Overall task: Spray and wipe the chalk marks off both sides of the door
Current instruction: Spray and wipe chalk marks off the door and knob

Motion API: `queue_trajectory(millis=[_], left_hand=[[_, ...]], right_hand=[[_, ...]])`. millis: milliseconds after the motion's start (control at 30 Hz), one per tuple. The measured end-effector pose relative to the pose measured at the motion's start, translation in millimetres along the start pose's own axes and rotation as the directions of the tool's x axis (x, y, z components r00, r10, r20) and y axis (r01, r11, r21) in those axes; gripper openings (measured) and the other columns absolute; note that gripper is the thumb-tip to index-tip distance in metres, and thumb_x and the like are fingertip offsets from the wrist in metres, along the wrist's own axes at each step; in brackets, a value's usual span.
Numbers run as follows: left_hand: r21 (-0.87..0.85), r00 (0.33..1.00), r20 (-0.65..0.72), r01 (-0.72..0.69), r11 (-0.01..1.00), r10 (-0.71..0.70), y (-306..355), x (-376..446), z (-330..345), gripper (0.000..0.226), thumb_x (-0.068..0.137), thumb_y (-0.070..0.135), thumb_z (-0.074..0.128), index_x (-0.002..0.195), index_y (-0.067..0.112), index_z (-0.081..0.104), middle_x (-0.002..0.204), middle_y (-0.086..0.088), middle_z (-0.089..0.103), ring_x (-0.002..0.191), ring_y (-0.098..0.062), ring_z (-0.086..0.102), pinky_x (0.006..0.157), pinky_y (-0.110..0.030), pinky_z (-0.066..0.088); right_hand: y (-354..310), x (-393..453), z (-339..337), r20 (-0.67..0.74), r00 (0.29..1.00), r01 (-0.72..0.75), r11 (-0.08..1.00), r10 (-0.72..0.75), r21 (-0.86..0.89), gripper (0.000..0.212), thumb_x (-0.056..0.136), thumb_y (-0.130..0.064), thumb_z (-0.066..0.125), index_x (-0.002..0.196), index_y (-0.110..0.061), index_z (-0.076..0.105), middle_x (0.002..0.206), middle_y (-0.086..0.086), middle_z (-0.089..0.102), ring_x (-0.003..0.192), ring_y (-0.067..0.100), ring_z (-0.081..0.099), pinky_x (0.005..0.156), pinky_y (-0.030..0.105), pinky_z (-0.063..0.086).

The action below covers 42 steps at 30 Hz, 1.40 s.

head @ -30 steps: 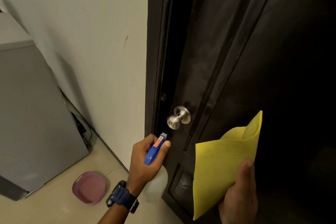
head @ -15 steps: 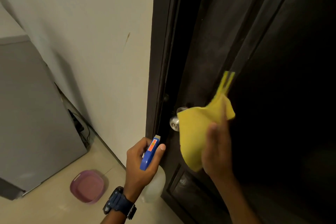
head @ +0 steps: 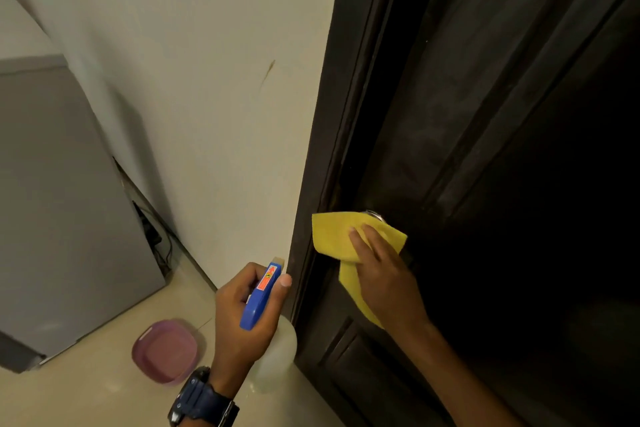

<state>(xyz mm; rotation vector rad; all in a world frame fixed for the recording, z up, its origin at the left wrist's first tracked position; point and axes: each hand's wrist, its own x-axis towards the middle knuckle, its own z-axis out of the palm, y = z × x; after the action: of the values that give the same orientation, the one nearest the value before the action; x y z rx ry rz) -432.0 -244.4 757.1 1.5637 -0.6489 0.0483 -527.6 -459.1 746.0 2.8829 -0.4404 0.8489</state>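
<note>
A dark brown panelled door [head: 502,149] fills the right half of the view, set in a dark frame [head: 332,114]. My right hand [head: 384,274] presses a yellow cloth [head: 336,236] over the door's knob; only a sliver of the metal knob [head: 374,216] shows above the cloth. My left hand [head: 242,315] grips a spray bottle with a blue trigger head [head: 261,298] and a whitish body [head: 277,357], held just left of the door frame, nozzle pointing up. No chalk marks are plain to see on the dark surface.
A cream wall [head: 207,97] with a small brown streak runs left of the frame. A grey appliance [head: 62,218] stands at the far left with cables behind it. A purple plastic dish [head: 164,350] lies on the tiled floor [head: 86,392].
My right hand has carried the yellow cloth up and leftward from low beside the door onto the knob, covering it. My left hand with the spray bottle has stayed about where it was.
</note>
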Motion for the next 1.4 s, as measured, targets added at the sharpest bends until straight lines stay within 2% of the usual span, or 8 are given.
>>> queue_trajectory(millis=[133,200,267,333,633,1167,1267,1400], left_hand=[[0.011,1.000,-0.025,0.014,1.000,-0.014,-4.6,1.9,-6.9,0.028,0.085,0.047,0.056,0.077,0.019,0.059,0.063,0.015,0.056,0.055,-0.007,0.054,0.054,-0.008,0.042],[-0.002,0.999,-0.035,0.017,1.000,-0.017,-5.7,3.7,-10.3,0.030,0.085,0.047,0.056,0.076,0.018,0.059,0.062,0.013,0.055,0.054,-0.007,0.053,0.054,-0.007,0.042],[-0.007,1.000,-0.021,0.011,1.000,-0.011,-5.6,5.3,-12.8,0.032,0.085,0.045,0.057,0.075,0.015,0.059,0.060,0.011,0.054,0.052,-0.008,0.051,0.053,-0.008,0.040],[0.011,1.000,0.004,-0.004,1.000,0.004,-4.4,7.1,-15.1,0.034,0.086,0.045,0.058,0.075,0.013,0.060,0.059,0.007,0.053,0.051,-0.012,0.051,0.052,-0.010,0.040],[0.057,0.999,0.037,-0.018,0.998,0.016,2.8,4.6,-25.6,0.030,0.086,0.059,0.058,0.079,0.030,0.058,0.062,0.014,0.055,0.053,-0.010,0.052,0.053,-0.009,0.040],[0.055,0.997,0.055,-0.055,0.997,0.052,7.4,9.5,-19.8,0.024,0.085,0.046,0.057,0.078,0.023,0.062,0.061,0.013,0.057,0.055,-0.013,0.056,0.054,-0.010,0.042],[0.059,0.997,0.062,-0.058,0.997,0.055,8.3,14.3,-17.2,0.030,0.086,0.047,0.056,0.079,0.018,0.062,0.064,0.013,0.059,0.056,-0.014,0.057,0.055,-0.009,0.043],[0.025,0.994,0.067,-0.090,0.996,0.089,17.1,24.3,-15.3,0.031,0.088,0.042,0.056,0.075,0.015,0.062,0.061,0.009,0.055,0.052,-0.012,0.051,0.053,-0.010,0.039]], right_hand=[[-10.9,-53.2,0.6,0.148,0.941,-0.334,0.758,0.305,0.560,0.049,0.105,-0.031,0.048,0.153,-0.025,0.039,0.160,-0.003,0.037,0.145,0.013,0.037,0.110,0.016,0.037],[-40.5,-69.2,12.5,0.423,0.538,-0.659,0.050,0.729,0.751,0.048,0.101,-0.039,0.053,0.148,-0.031,0.044,0.149,-0.002,0.049,0.135,0.023,0.050,0.109,0.030,0.042],[-64.9,-65.7,25.0,0.785,0.109,-0.405,-0.694,0.609,0.595,0.041,0.101,-0.045,0.048,0.135,-0.024,0.058,0.128,0.009,0.066,0.114,0.033,0.062,0.095,0.049,0.051],[-76.1,-47.7,37.9,0.901,0.208,-0.208,-0.882,0.382,0.422,0.043,0.105,-0.040,0.038,0.110,-0.012,0.071,0.102,0.017,0.073,0.088,0.036,0.071,0.070,0.048,0.060],[-70.6,41.8,110.4,0.839,0.303,-0.358,-0.762,0.452,0.540,0.037,0.101,-0.003,0.047,0.138,-0.001,0.052,0.138,0.027,0.056,0.119,0.041,0.062,0.109,0.058,0.043],[-109.7,130.2,-29.3,0.053,0.686,-0.252,0.169,0.725,0.953,0.058,0.100,0.002,0.042,0.155,-0.012,0.028,0.139,-0.017,0.046,0.123,-0.012,0.049,0.102,0.018,0.043],[-107.5,132.9,-22.4,-0.077,0.686,-0.278,0.358,0.723,0.891,0.066,0.093,0.004,0.038,0.157,-0.003,0.021,0.160,0.010,0.034,0.145,0.013,0.037,0.117,0.031,0.037],[-132.4,57.2,47.6,0.255,0.667,-0.535,0.211,0.700,0.818,0.057,0.099,-0.013,0.044,0.155,-0.011,0.034,0.155,0.011,0.043,0.140,0.020,0.043,0.118,0.030,0.033]])
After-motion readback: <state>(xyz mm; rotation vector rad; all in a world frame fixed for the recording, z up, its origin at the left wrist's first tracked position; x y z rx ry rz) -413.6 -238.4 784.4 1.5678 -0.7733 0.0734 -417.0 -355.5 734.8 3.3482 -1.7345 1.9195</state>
